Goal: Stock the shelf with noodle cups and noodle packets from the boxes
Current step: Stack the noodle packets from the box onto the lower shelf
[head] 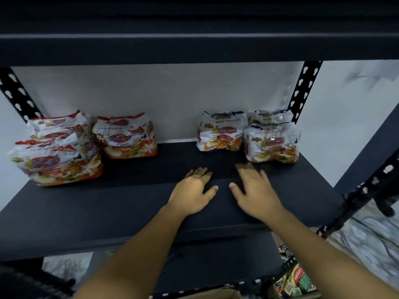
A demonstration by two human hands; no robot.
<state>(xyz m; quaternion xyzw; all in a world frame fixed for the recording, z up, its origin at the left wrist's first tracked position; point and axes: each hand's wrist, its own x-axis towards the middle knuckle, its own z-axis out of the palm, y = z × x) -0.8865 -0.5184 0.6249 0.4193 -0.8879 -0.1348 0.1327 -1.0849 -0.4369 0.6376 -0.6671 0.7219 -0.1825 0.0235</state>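
Hands are held low over the middle of the black shelf (129,203): the left hand (193,190) and right hand (255,190) are spread flat with straight fingers and nothing gripped; the right is blurred. Red packets (58,156) are stacked at the far left, with another (127,137) just beside them. Blue packets (271,143) are stood at the far right. Toothpaste boxes (295,279) are seen below, near right.

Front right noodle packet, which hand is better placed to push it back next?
Probably the right hand: open, empty, its fingertips just short of that noodle packet. The left hand is further left, toward the shelf middle.
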